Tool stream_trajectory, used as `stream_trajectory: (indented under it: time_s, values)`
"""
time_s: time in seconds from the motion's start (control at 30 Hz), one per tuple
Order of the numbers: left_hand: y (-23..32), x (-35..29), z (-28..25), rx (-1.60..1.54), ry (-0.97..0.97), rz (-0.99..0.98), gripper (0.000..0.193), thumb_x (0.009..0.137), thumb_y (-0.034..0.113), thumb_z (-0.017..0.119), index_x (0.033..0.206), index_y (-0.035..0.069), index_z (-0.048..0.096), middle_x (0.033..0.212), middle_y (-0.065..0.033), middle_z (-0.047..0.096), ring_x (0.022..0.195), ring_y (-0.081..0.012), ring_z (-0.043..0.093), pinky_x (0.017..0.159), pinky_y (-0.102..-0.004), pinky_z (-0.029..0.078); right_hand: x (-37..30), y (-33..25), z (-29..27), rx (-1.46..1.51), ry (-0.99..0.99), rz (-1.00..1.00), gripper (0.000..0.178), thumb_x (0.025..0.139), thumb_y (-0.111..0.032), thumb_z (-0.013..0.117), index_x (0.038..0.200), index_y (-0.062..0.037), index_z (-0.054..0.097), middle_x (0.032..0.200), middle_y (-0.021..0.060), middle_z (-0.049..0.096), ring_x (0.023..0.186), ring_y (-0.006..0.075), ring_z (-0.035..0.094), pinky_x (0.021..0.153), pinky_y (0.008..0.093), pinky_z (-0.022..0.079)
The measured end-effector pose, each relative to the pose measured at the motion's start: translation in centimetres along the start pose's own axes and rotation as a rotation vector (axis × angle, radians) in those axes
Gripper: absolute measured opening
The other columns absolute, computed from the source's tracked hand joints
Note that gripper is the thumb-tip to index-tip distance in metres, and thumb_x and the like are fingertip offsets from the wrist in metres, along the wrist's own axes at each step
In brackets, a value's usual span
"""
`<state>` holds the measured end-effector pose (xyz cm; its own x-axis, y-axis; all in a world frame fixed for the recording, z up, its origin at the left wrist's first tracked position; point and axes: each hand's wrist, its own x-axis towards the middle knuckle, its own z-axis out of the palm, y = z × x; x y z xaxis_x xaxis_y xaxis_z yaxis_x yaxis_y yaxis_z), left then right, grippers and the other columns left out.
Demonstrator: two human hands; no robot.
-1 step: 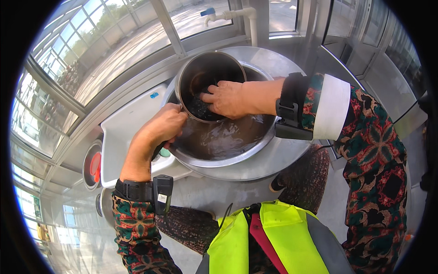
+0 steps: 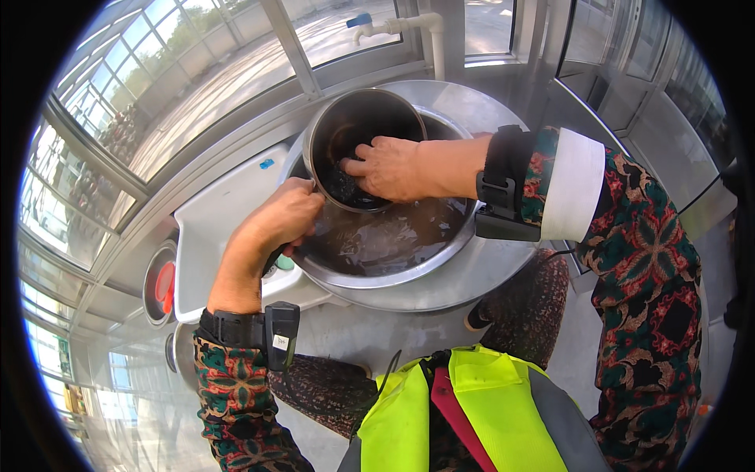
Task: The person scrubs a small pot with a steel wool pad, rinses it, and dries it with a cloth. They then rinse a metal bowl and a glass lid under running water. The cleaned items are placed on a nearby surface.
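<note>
Gripping the rim of a steel pot (image 2: 358, 118) with the left hand (image 2: 279, 220), fingers curled over the near edge, thumb side pressed to the outer wall. Reaching into that pot with the right hand (image 2: 393, 167), fingers bent down onto a dark scrubbing pad (image 2: 346, 189) against the inner wall; whether the pad is clenched or only pressed, cannot tell. Pot tilted, mouth turned toward the right hand, resting inside a wide steel basin (image 2: 440, 259) holding murky brown water just below both hands. Basin sitting on a round metal table (image 2: 487, 283) under the right wrist. Beside the left hand, on its outer side, a white plastic tray (image 2: 212, 228), and farther out from the left forearm a small round tin with something red inside (image 2: 161, 287). Beyond the pot, past both hands, a white pipe with a blue-handled tap (image 2: 370, 23) in front of the windows. Black straps on both wrists.
</note>
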<state>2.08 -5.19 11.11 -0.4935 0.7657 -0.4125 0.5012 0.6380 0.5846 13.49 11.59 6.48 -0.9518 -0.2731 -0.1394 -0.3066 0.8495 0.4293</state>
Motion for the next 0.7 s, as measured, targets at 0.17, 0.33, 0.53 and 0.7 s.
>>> stream_trajectory:
  time_s: [0.17, 0.33, 0.53, 0.7]
  values:
    - [0.0, -0.2, 0.0, 0.004, 0.007, 0.004, 0.02, 0.088, 0.017, 0.046, 0.082, 0.0, 0.054, 0.056, -0.004, 0.047, 0.034, -0.013, 0.043, 0.029, -0.029, 0.035, 0.8, 1.7, -0.6, -0.177, 0.299, 0.214, 0.017, 0.079, -0.018, 0.061, 0.09, -0.0105, 0.071, 0.106, 0.0032, 0.054, 0.1, 0.0224, 0.053, 0.072, 0.03, 0.044]
    - [0.2, 0.0, 0.2, 0.032, 0.003, -0.018, 0.021, 0.089, 0.018, 0.046, 0.082, -0.001, 0.054, 0.056, -0.0044, 0.047, 0.034, -0.0134, 0.043, 0.029, -0.0294, 0.035, 1.1, 3.0, -0.1, -0.119, 0.201, 0.21, 0.015, 0.076, -0.018, 0.064, 0.085, -0.0106, 0.073, 0.111, 0.0049, 0.056, 0.103, 0.0249, 0.053, 0.076, 0.0329, 0.048]
    - [-0.2, 0.3, 0.3, 0.044, 0.004, 0.008, 0.023, 0.089, 0.019, 0.048, 0.081, -0.001, 0.054, 0.055, -0.0057, 0.048, 0.033, -0.0143, 0.043, 0.029, -0.0299, 0.035, 1.4, 3.7, 0.4, -0.058, 0.036, 0.129, 0.015, 0.074, -0.017, 0.066, 0.084, -0.0079, 0.073, 0.107, 0.0094, 0.062, 0.098, 0.0286, 0.058, 0.079, 0.0356, 0.05]
    - [-0.7, 0.7, 0.3, 0.014, 0.004, 0.021, 0.022, 0.089, 0.018, 0.049, 0.081, -0.002, 0.054, 0.055, -0.0068, 0.049, 0.033, -0.0154, 0.045, 0.029, -0.0304, 0.035, 1.2, 3.0, -0.4, 0.292, -0.216, 0.249, 0.015, 0.074, -0.016, 0.064, 0.082, -0.0055, 0.071, 0.096, 0.0141, 0.068, 0.091, 0.0287, 0.064, 0.077, 0.0381, 0.052]
